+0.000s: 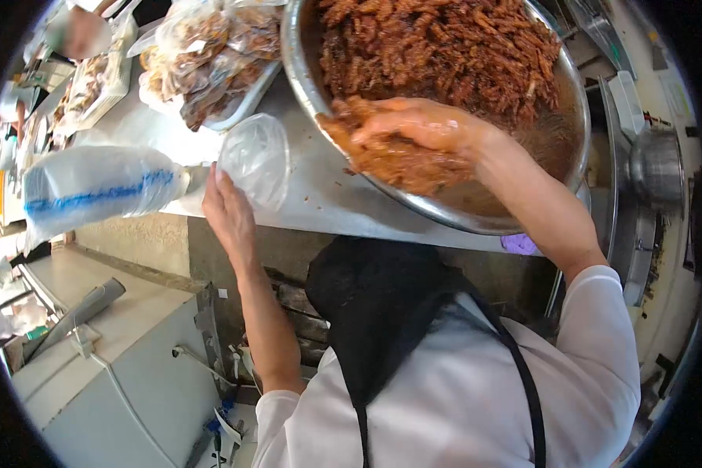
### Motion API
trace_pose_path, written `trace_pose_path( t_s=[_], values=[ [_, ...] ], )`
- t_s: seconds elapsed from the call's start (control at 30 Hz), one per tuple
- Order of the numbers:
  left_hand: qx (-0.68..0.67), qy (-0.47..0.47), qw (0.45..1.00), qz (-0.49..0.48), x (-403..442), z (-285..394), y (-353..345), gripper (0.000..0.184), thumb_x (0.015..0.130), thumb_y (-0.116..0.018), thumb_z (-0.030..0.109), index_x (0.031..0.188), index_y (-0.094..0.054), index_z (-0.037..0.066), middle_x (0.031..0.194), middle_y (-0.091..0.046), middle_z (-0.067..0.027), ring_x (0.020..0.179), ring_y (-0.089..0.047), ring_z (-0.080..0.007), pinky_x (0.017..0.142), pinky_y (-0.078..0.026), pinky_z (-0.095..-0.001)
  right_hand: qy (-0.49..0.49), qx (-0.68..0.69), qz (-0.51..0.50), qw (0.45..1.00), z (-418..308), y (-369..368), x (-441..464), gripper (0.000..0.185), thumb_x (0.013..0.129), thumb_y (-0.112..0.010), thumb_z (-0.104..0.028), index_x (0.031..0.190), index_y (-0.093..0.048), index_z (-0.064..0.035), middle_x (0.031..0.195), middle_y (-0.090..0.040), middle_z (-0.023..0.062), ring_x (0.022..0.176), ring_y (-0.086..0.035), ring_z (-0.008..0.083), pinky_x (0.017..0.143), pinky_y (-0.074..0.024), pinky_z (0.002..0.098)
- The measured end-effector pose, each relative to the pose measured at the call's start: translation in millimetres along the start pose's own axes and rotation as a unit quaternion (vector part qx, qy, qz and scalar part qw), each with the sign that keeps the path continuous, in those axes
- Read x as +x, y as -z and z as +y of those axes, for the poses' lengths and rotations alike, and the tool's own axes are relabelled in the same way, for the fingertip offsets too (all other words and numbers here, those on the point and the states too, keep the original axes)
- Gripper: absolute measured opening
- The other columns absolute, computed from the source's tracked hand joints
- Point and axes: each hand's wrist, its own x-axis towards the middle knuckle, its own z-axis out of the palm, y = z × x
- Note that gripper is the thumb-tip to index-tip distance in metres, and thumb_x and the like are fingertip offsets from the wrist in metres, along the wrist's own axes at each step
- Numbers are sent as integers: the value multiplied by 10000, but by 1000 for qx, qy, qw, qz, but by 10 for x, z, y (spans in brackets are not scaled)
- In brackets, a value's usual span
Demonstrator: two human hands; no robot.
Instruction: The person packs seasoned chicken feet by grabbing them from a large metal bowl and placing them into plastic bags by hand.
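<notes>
The area is furnished with a metal table (320,199), from which bright light is reflected as a white patch (178,137) at the left. Below the table's front edge, a grey-brown floor (487,273) is exposed. The lower left is occupied by a white box-shaped cabinet (164,382); a grey tube (78,317) is laid across its pale top. A white cable (127,404) is routed down the cabinet's side. At the right, a metal pot (657,168) is positioned beside a pale strip (667,292), which may be either floor or counter.
</notes>
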Motion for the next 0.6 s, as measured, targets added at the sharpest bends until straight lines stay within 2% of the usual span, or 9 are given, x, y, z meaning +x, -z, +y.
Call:
trace_pose_path(
  t_s=[0.07,0.13,0.2,0.27,0.3,0.33,0.4,0.53,0.6],
  values=[
    [-11,-13,1000,-6,-59,214,20,394,981,-399,201,1224,-507,-89,693,-499,-29,597,-416,-84,527,-362,-253,-46,53,-27,997,-274,-393,255,351,881,-542,-332,1025,-653,-32,993,-649,152,896,-629,232,877,-464,388],
    [-21,-33,999,-10,-135,399,43,380,977,-408,181,1239,-501,-77,709,-508,-38,592,-413,-82,524,-364,-249,-112,246,-165,948,-45,-715,964,259,869,-584,-293,938,-638,-49,821,-646,74,664,-605,175,624,-507,351],
    [34,-112,992,40,-167,324,89,322,951,-441,106,1217,-525,-56,819,-598,-98,677,-532,-152,628,-444,-290,-45,421,-113,899,202,-1039,1632,202,891,-550,-254,882,-627,-68,771,-638,76,631,-590,178,592,-502,367],
    [143,-252,953,91,-49,193,158,294,938,-452,67,1193,-544,-47,894,-638,-134,753,-590,-198,708,-472,-320,-61,258,-19,964,-35,-1158,1714,202,902,-531,-247,907,-624,-69,763,-630,76,635,-590,191,577,-495,386],
    [130,-198,968,85,-39,288,244,267,919,-461,48,1146,-563,-50,994,-651,-184,878,-619,-274,815,-465,-349,39,287,-56,956,-92,-1154,1563,192,912,-511,-221,928,-606,-55,770,-619,76,647,-584,195,571,-493,402],
    [103,-201,971,77,93,355,240,258,917,-462,48,1129,-571,-49,988,-651,-185,867,-619,-275,806,-466,-350,10,246,7,969,-212,-1166,1474,236,909,-539,-245,982,-594,-28,868,-627,103,702,-601,200,597,-501,374],
    [57,-191,978,55,263,433,293,240,911,-463,47,1096,-585,-46,977,-651,-189,845,-618,-278,787,-468,-351,96,152,16,984,-198,-1042,1380,308,916,-557,-258,1077,-570,3,1003,-618,134,786,-624,200,646,-514,331],
    [145,-251,954,78,891,849,123,225,937,-458,120,968,-641,-8,794,-640,-146,718,-599,-207,672,-462,-334,180,255,85,946,-200,-582,720,387,935,-543,-269,1195,-517,17,1091,-603,158,861,-639,201,717,-527,295],
    [27,-226,972,51,1172,1319,115,244,937,-462,139,1008,-639,-14,653,-534,-91,607,-487,-163,599,-422,-325,187,254,141,938,-1,-323,420,413,937,-539,-287,1223,-506,9,1100,-608,165,876,-642,196,745,-537,299]
  ],
)
